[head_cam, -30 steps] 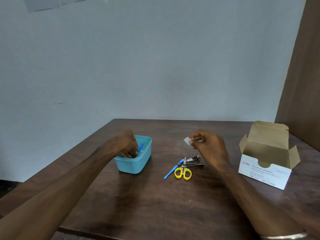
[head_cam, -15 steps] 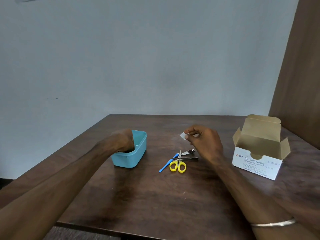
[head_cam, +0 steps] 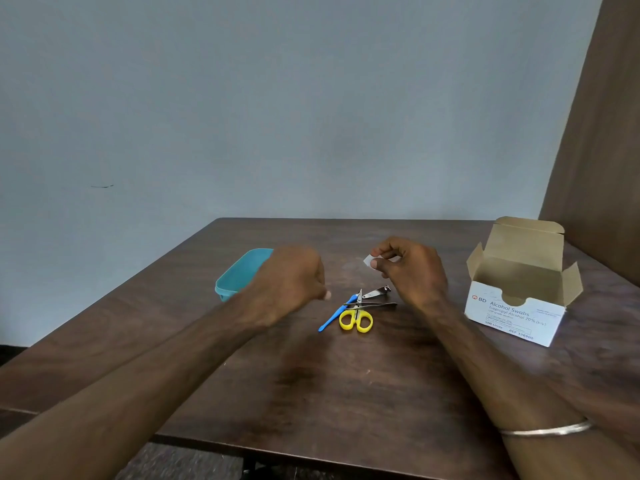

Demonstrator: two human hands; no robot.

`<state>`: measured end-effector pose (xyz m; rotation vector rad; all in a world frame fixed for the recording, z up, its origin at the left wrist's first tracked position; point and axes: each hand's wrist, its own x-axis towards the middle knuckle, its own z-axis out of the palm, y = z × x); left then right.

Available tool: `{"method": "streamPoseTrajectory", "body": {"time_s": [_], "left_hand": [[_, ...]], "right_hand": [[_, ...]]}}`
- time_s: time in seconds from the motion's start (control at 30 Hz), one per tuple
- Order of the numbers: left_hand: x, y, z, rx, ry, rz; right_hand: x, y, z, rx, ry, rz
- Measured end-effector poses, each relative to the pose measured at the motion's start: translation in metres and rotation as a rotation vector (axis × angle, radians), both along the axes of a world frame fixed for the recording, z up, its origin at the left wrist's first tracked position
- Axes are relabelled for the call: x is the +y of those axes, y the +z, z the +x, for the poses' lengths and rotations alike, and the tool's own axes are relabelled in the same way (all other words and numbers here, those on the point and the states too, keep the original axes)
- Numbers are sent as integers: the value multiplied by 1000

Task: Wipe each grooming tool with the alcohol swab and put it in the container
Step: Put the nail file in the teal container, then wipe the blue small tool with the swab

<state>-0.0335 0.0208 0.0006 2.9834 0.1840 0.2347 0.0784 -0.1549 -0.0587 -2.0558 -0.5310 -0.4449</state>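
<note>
**A:** Where do the remaining tools lie, relative to the two hands?

**B:** A small pile rests on the brown counter (head_cam: pixel 346 393), between the hands. It holds yellow-handled scissors (head_cam: pixel 356 315), a slim blue tool (head_cam: pixel 336 314), a metal nail clipper (head_cam: pixel 377 292) and what looks like metal tweezers (head_cam: pixel 375 305).

**A:** Which hand is nearer to them?

**B:** The left hand (head_cam: pixel 287 285) hovers just left of the pile and a little above it. Its fingers are curled and appear to hold nothing, so its grip looks free. The right hand (head_cam: pixel 412 275) is raised just beyond and right of the pile, pinching a small white alcohol swab (head_cam: pixel 367 260) between thumb and fingertips.

**A:** How do the tools point?

**B:** The blue tool runs diagonally, its near end toward the person's left and its far end tucked under the scissor blades. The scissors point away from the person, loops nearest. The clipper and tweezers lie roughly crosswise, stretching right toward the swab hand.

**A:** And the container?

**B:** The teal container (head_cam: pixel 239 275) sits on the counter, left of the pile, partly hidden behind the left hand. I judge the left hand better placed to lift the next tool, most easily the blue tool's free end.
</note>
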Motion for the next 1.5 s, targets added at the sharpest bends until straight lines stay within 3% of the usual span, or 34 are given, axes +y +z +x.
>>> {"method": "streamPoseTrajectory", "body": {"time_s": [0.2,0.4,0.63,0.77,0.9,1.23,1.5], "left_hand": [[-13,-20,-1,168,-23,-82],[-15,-17,3,219,-14,-139],[-13,-20,3,145,63,-141],[-9,-25,2,-5,118,-90],[-13,-24,5,-84,105,-147],[-30,-21,12,-300,66,-79],[-27,-25,18,-315,48,-114]], "right_hand": [[-1,0,1,17,14,18],[-1,0,2,18,17,21],[-2,0,2,41,42,77],[-1,-1,4,64,2,102],[0,3,-1,157,60,279],[5,13,-10,505,268,680],[0,12,-6,542,346,655]]}}
